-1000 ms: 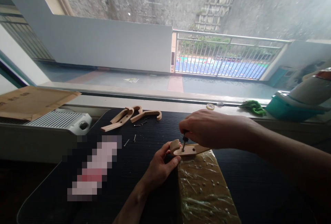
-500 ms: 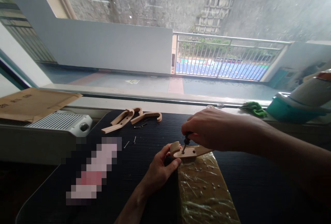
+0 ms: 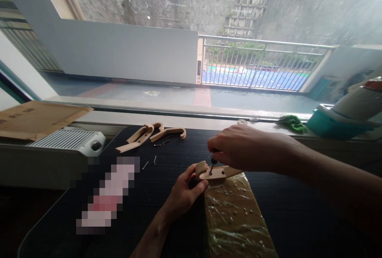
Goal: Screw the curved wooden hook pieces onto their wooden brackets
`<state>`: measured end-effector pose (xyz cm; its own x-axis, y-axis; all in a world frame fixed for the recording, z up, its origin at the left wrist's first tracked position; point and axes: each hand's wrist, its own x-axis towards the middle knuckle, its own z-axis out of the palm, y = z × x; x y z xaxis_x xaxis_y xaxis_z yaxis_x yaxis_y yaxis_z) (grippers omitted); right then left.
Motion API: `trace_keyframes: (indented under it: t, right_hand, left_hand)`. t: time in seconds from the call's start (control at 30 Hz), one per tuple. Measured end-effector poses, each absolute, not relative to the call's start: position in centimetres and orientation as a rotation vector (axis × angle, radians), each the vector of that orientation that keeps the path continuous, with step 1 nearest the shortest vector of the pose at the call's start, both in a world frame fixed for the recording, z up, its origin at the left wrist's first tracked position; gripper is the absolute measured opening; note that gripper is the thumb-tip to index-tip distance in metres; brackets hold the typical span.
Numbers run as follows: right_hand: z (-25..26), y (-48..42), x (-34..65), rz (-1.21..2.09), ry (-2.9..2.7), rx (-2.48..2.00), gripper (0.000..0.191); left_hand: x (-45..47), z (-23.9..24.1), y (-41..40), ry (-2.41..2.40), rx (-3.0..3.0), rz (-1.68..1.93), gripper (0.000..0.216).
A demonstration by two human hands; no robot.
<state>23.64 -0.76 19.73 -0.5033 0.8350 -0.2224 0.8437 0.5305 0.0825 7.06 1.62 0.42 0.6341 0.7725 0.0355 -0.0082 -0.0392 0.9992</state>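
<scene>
Screwdriver (image 3: 211,168) upright but tilted slightly, I have its dark handle wrapped in my right hand (image 3: 228,150), right of the frame's centre; the shaft runs down to a hole in a wooden hook (image 3: 217,175). My left hand (image 3: 186,188) grips that hook's curled end, thumb on the near side, fingers partly hidden behind it. The hook lies across the far end of a film-wrapped box (image 3: 238,218), lower centre-right, whose top is dotted with small round marks. A second open hole shows in the hook beside the shaft.

On the dark table (image 3: 140,218), left of upper centre, I see more wooden hooks (image 3: 137,142), a few loose screws (image 3: 145,165) just below them. A green cloth (image 3: 294,124) sits on the sill at right, near a teal container (image 3: 325,125).
</scene>
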Motion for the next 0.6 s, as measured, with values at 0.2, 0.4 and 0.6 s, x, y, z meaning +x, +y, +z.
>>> trace_keyframes:
  t: [0.2, 0.4, 0.6]
  right_hand:
    - [20.6, -0.8, 23.3, -0.116, 2.527, 1.360, 0.017]
    - [19.4, -0.5, 23.6, -0.137, 2.559, 1.385, 0.017]
    - [19.1, -0.8, 23.7, -0.120, 2.550, 1.497, 0.022]
  left_hand:
    - [7.0, 0.0, 1.7, 0.659, 1.488, 0.723, 0.035]
    - [7.0, -0.2, 1.7, 0.660, 1.484, 0.720, 0.035]
    - [7.0, 0.0, 1.7, 0.659, 1.494, 0.716, 0.035]
